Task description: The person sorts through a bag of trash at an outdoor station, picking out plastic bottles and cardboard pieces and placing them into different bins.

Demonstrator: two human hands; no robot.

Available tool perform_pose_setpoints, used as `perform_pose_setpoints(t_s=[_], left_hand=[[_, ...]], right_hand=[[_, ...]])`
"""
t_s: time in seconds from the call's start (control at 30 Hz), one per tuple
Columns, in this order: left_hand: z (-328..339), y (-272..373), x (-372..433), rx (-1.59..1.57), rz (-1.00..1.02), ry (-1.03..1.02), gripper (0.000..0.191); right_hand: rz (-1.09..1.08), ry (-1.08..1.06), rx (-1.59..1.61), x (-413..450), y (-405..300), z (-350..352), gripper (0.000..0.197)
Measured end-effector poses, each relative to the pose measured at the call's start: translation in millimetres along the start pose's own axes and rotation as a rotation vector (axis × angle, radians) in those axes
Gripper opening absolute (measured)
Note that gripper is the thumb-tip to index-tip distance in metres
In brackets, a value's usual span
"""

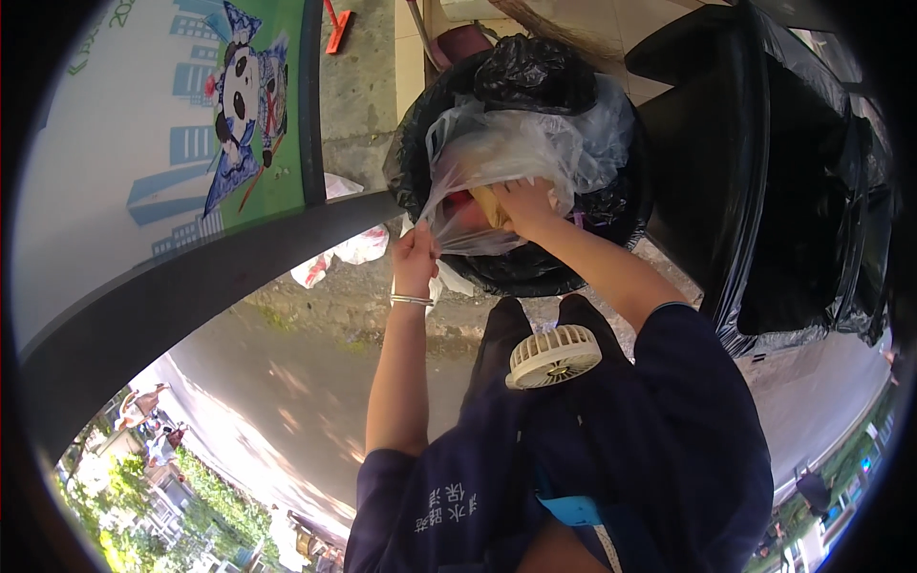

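Observation:
A round bin lined with black plastic stands in front of me, filled with bags. My left hand pinches the edge of a clear plastic bag and stretches it towards the left rim. Inside that bag's mouth, my right hand grips a crumpled tan piece, perhaps paper or cardboard. Something red shows beside it through the film. On the bin's far side rests a bunched black plastic bag. The lower contents are hidden.
Large black bins with plastic liners stand at the right. A framed panda panel borders the left. White plastic bags lie on the ground. Behind the bin are a straw broom and a dark red dustpan. A small fan hangs at my front.

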State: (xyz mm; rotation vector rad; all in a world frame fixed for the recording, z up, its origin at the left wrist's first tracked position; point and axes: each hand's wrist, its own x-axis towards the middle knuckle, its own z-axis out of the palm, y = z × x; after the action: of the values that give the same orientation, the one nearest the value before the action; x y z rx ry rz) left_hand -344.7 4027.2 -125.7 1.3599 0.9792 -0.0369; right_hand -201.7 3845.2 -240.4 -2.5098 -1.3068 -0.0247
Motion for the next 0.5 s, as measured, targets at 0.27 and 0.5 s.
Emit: perform_pose_setpoints(t_s=[0.27,0.5], left_hand=[[-5,-6,11,-0.022,0.011,0.0,0.038],[15,-9,23,0.243,0.179,0.012,0.042]], right_hand=[[0.492,0.099,1.511,19,34,-22,0.017],[1.078,0.125,1.392,9,55,-17,0.022]])
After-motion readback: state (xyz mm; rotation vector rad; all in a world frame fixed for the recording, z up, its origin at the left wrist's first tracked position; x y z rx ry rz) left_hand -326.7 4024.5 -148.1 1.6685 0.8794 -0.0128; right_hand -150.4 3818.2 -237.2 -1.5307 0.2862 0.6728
